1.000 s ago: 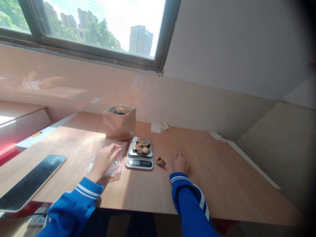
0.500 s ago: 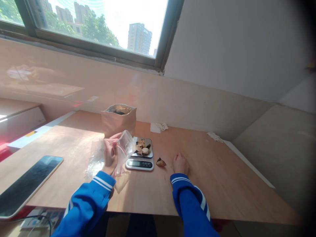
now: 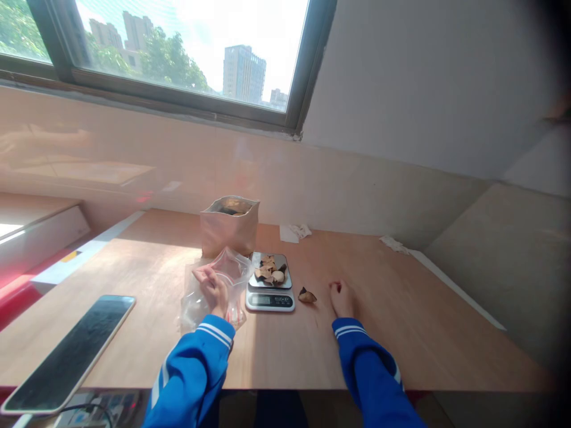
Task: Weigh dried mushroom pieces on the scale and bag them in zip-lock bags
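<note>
My left hand (image 3: pixel 212 289) is closed on a clear plastic zip bag (image 3: pixel 234 264), low over more clear bags (image 3: pixel 190 306) on the table. The held bag reaches to the left edge of a kitchen scale (image 3: pixel 270 301). On the scale's metal plate lie several dried brown and pale pieces (image 3: pixel 270 271), perhaps dried mushroom or peel. One loose dried piece (image 3: pixel 307 295) sits right of the scale. Beyond it, my right hand (image 3: pixel 342 299) rests on the table with curled fingers; a dark spot shows at them, too small to name.
An open brown pouch (image 3: pixel 229 233) with dark contents stands behind the bags. A phone (image 3: pixel 71 351) lies at the table's left front edge. Crumpled white tissues (image 3: pixel 295 232) lie near the wall, with another tissue (image 3: pixel 394 244) farther right. A window (image 3: pixel 191 53) is above.
My left hand has lowered, and the zip bag in it has sunk and flattened. The fingers of my right hand have curled more toward the left. The whole view has shifted a little.
</note>
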